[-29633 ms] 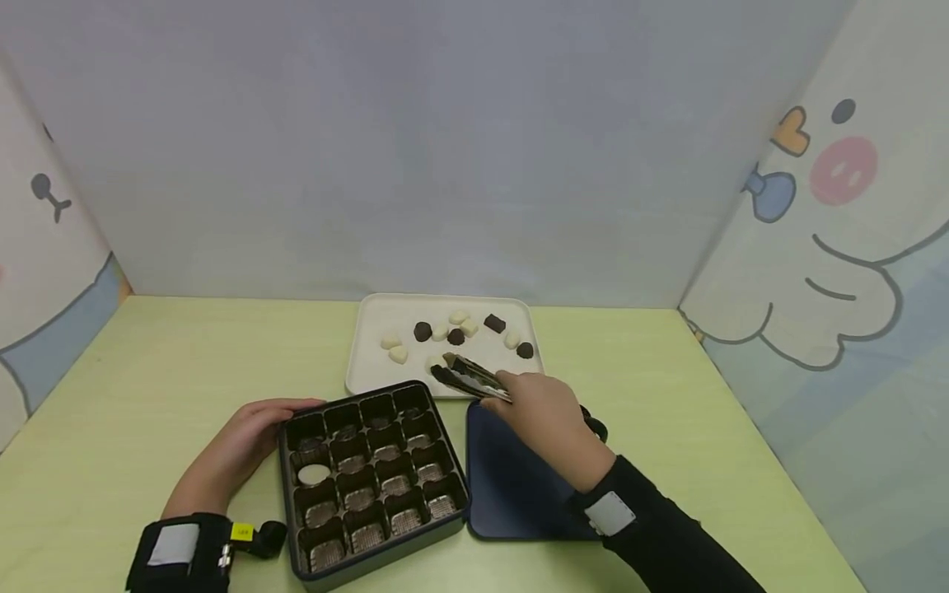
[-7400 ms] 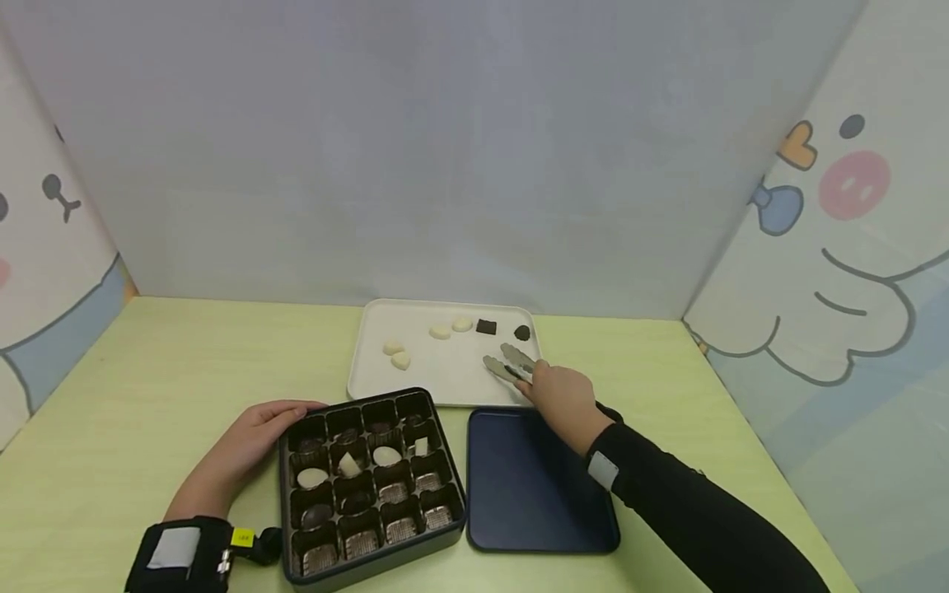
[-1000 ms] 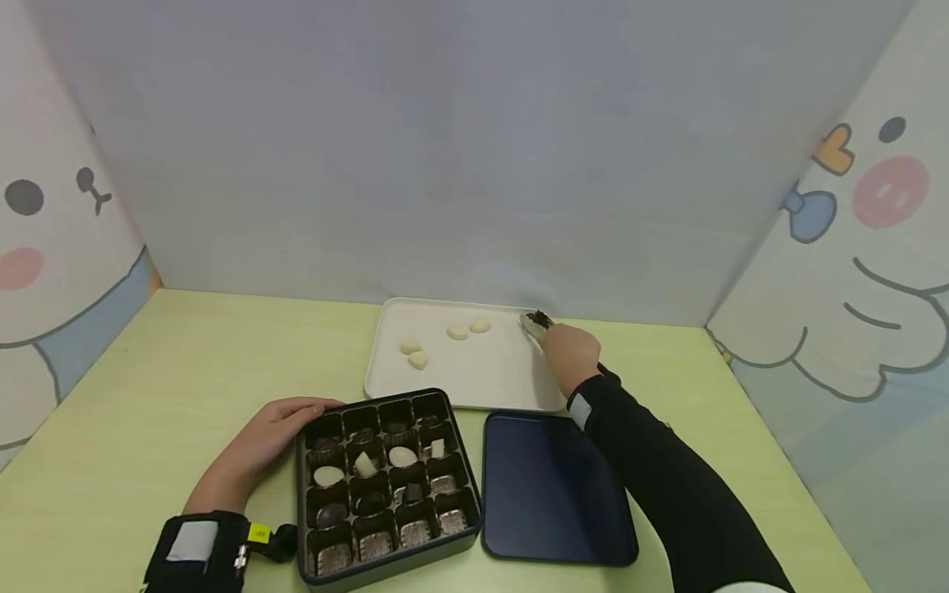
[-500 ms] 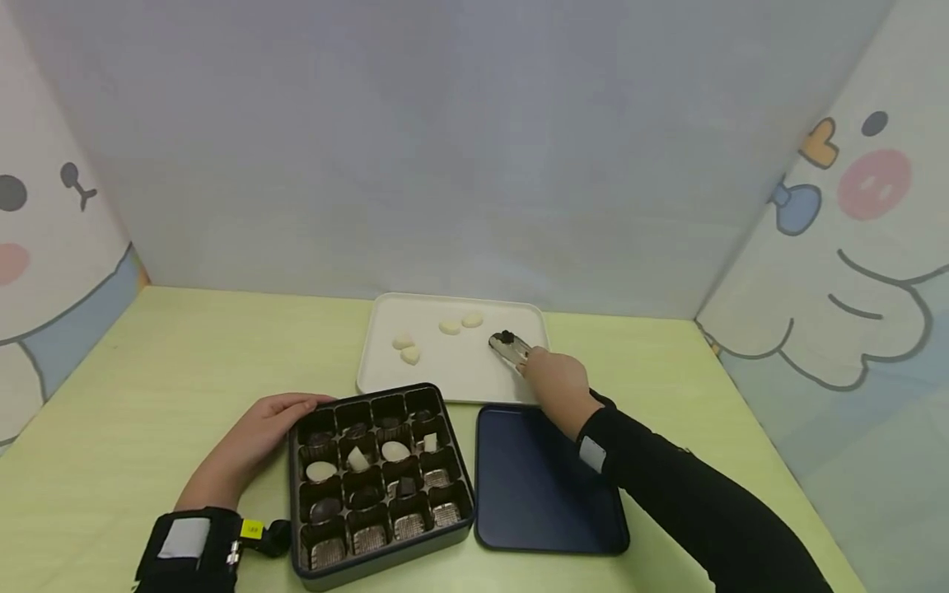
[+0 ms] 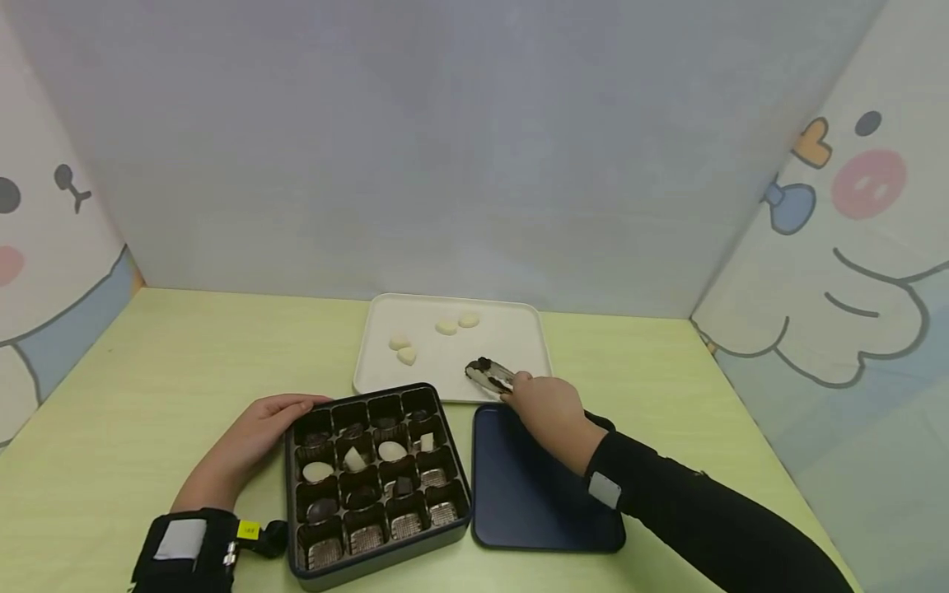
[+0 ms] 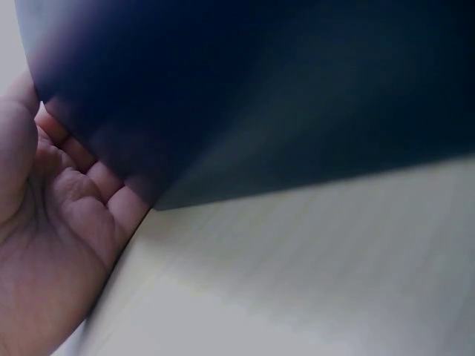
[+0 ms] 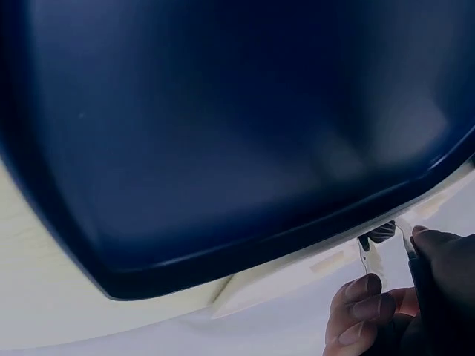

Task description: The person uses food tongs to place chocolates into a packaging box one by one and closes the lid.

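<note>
We see that the right hand [image 5: 550, 412] has just brought the tongs [image 5: 498, 378] away from the right part of the white tray [image 5: 445, 366] to above its near edge, closer to the box [image 5: 393, 552]. A dark ridged piece [image 7: 384, 232] sits between the tong tips; one second ago it was at the far right corner. We judge that it is now in passage, off the tray and not yet in the box, so only four white pieces [image 5: 446, 327] remain on the tray. The right thumb and fingers pinch the tongs.

The left hand [image 5: 270, 420] rests on the box's far left corner, as before. Its fingertips are hidden behind the wall, so we cannot tell if they curl.

How high the tongs are, we also cannot tell. Part of the dark blue tray [image 5: 544, 502] lies under the right forearm. The dark contents of the far compartments are difficult for us to distinguish, and the left wrist view is blurred.
</note>
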### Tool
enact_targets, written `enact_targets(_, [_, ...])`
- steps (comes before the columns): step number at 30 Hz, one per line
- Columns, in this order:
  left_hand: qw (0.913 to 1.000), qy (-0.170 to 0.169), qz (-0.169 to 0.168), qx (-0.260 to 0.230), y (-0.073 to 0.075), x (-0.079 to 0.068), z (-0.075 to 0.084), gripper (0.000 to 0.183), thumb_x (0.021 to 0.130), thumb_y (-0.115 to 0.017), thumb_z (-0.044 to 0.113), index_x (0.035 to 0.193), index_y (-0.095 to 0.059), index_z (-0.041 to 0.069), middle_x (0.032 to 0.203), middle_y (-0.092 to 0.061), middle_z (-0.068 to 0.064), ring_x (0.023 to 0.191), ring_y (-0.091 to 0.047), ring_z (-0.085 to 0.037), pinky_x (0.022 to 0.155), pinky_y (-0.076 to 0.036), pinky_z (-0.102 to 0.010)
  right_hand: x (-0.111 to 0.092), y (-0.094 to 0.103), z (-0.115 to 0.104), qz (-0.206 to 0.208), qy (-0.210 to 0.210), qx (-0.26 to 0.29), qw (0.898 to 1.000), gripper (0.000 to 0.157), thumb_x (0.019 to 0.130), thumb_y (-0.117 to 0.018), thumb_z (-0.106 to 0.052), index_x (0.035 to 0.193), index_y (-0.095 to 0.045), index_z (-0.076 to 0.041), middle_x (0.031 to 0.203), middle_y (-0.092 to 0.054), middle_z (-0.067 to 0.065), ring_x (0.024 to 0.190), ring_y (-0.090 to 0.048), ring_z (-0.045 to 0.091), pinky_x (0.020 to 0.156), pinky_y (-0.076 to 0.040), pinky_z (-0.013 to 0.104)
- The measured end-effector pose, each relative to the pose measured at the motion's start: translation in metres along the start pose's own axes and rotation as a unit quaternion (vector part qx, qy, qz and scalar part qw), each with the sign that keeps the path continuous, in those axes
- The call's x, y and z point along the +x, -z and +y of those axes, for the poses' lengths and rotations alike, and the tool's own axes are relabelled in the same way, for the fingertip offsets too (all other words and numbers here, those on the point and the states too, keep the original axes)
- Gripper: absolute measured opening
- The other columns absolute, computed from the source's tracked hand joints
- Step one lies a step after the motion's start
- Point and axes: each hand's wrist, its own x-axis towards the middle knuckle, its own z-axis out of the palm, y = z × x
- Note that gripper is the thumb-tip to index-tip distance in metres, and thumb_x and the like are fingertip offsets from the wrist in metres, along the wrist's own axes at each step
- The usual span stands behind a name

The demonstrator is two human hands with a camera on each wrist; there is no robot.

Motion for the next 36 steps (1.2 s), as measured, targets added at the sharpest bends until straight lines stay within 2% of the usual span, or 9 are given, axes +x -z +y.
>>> enact_targets(3, [1.0, -0.002, -0.002, -0.006, 0.0, 0.0, 0.0, 0.041, 0.093, -0.045, 0.04, 0.119, -0.056, 0.01, 0.119, -0.057, -0.008, 0.114, -0.045, -0.017, 0.09, -0.038, -0.022, -0.004, 0.004, -0.001, 0.009, 0.008, 0.015, 1.0, 0.041, 0.09, -0.048, -0.044, 0.069, -0.037, -0.011, 0.043, -0.029, -0.002, 0.032, -0.029, 0.011, 0.032, -0.022, 0.024])
enact_targets(7, [1.0, -0.001, -0.004, -0.007, -0.001, 0.001, 0.0, 0.042, 0.093, -0.045, 0.041, 0.119, -0.056, 0.011, 0.119, -0.057, -0.009, 0.114, -0.044, -0.017, 0.09, -0.038, -0.021, -0.007, 0.008, 0.002, 0.004, 0.015, 0.05, 0.999, 0.041, 0.09, -0.048, -0.044, 0.069, -0.036, -0.012, 0.044, -0.03, -0.002, 0.033, -0.029, 0.011, 0.033, -0.023, 0.025])
enact_targets(14, [1.0, 0.006, 0.002, -0.004, -0.002, 0.0, -0.002, 0.043, 0.093, -0.045, 0.041, 0.119, -0.056, 0.009, 0.12, -0.057, -0.01, 0.114, -0.045, -0.017, 0.093, -0.036, -0.026, -0.016, 0.014, 0.013, -0.015, 0.032, 0.139, 0.99, 0.038, 0.091, -0.047, -0.046, 0.072, -0.042, -0.012, 0.047, -0.035, -0.002, 0.036, -0.032, 0.011, 0.034, -0.026, 0.025])
enact_targets(18, [1.0, 0.008, 0.001, -0.004, -0.002, 0.0, -0.004, 0.043, 0.093, -0.045, 0.041, 0.119, -0.056, 0.009, 0.12, -0.057, -0.01, 0.114, -0.045, -0.017, 0.095, -0.036, -0.031, -0.026, 0.022, 0.015, -0.012, 0.033, 0.169, 0.985, 0.036, 0.09, -0.049, -0.045, 0.074, -0.044, -0.013, 0.047, -0.035, -0.003, 0.037, -0.032, 0.01, 0.036, -0.028, 0.025])
enact_targets(22, [1.0, -0.001, 0.004, 0.004, 0.0, 0.0, -0.005, 0.044, 0.093, -0.045, 0.042, 0.119, -0.056, 0.009, 0.121, -0.055, -0.011, 0.115, -0.043, -0.019, 0.101, -0.03, -0.044, -0.035, 0.034, 0.014, 0.009, 0.054, 0.17, 0.984, 0.035, 0.087, -0.052, -0.046, 0.077, -0.044, -0.014, 0.045, -0.034, -0.005, 0.036, -0.031, 0.009, 0.035, -0.028, 0.025])
enact_targets(25, [0.9999, -0.008, 0.005, 0.008, 0.001, 0.001, -0.005, 0.044, 0.093, -0.044, 0.042, 0.119, -0.055, 0.009, 0.122, -0.054, -0.012, 0.116, -0.042, -0.021, 0.102, -0.027, -0.05, -0.039, 0.042, 0.013, 0.017, 0.071, 0.161, 0.984, 0.034, 0.086, -0.053, -0.049, 0.079, -0.045, -0.016, 0.045, -0.033, -0.008, 0.036, -0.03, 0.006, 0.035, -0.028, 0.024])
enact_targets(30, [0.9999, -0.012, -0.001, 0.009, 0.002, 0.002, -0.004, 0.044, 0.094, -0.043, 0.041, 0.12, -0.055, 0.008, 0.123, -0.054, -0.013, 0.117, -0.041, -0.022, 0.102, -0.027, -0.051, -0.046, 0.053, 0.013, 0.03, 0.12, 0.152, 0.981, 0.034, 0.085, -0.053, -0.05, 0.077, -0.044, -0.019, 0.046, -0.031, -0.01, 0.037, -0.029, 0.003, 0.035, -0.026, 0.023])
enact_targets(36, [0.9999, -0.01, -0.001, 0.013, 0.0, 0.003, -0.003, 0.045, 0.093, -0.043, 0.043, 0.12, -0.055, 0.009, 0.123, -0.054, -0.011, 0.117, -0.041, -0.02, 0.101, -0.029, -0.046, -0.051, 0.06, 0.013, 0.05, 0.186, 0.135, 0.972, 0.036, 0.088, -0.045, -0.054, 0.078, -0.045, -0.019, 0.049, -0.03, -0.011, 0.039, -0.027, 0.002, 0.037, -0.025, 0.021])
